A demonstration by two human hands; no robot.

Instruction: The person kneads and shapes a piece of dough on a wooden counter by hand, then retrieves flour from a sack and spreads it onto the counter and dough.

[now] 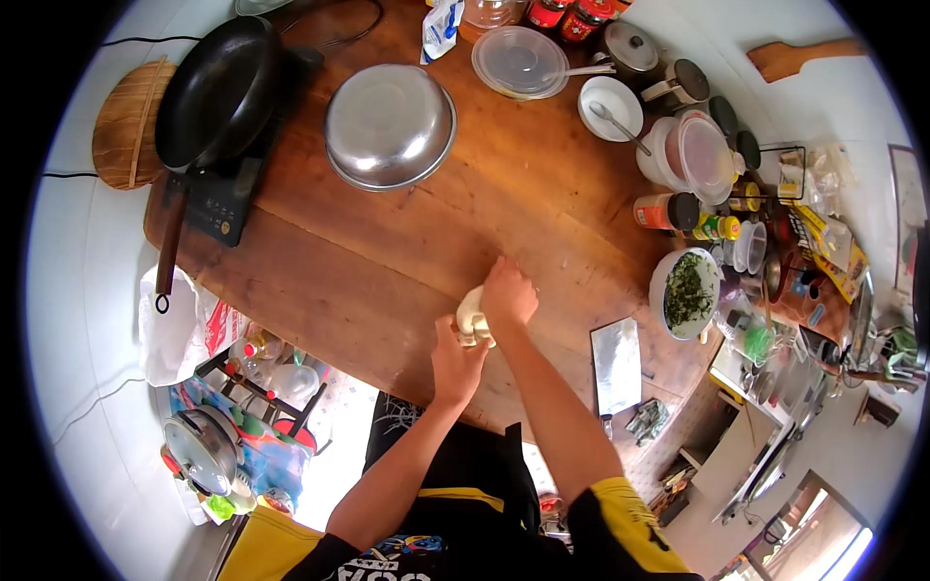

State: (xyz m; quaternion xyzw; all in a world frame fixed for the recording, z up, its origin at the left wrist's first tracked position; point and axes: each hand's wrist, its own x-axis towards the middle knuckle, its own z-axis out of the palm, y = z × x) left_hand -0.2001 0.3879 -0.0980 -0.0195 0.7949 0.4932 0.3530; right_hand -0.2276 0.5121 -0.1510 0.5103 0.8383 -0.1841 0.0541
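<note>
Far left of the metal bowl (pixel 389 126), which sits bottom up on your wooden table (pixel 378 237), a round wooden board (pixel 131 126) stands by the wall. Between that board and the metal bowl, you have a black pan (pixel 218 92) on the induction cooker (pixel 218 203), its handle pointing back toward you.

Nearer you than the metal bowl and a little to its right, the pale dough (pixel 472 312) lies on the table. Your left hand (pixel 458 368) grips its near left part, fingers closed around it. Your right hand (pixel 511 293) presses on its right side with the fingers bent; their tips are hidden, so you cannot really tell whether they grip.

Right of the metal bowl come a clear-lidded container (pixel 520 60), then a white bowl (pixel 610 105) with a spoon (pixel 620 126) leaning in it. Also to the right but nearer you than the metal bowl, a cleaver (pixel 616 363) lies flat at the table edge, and beyond it a bowl of chopped greens (pixel 687 290) stands beside the jars
</note>
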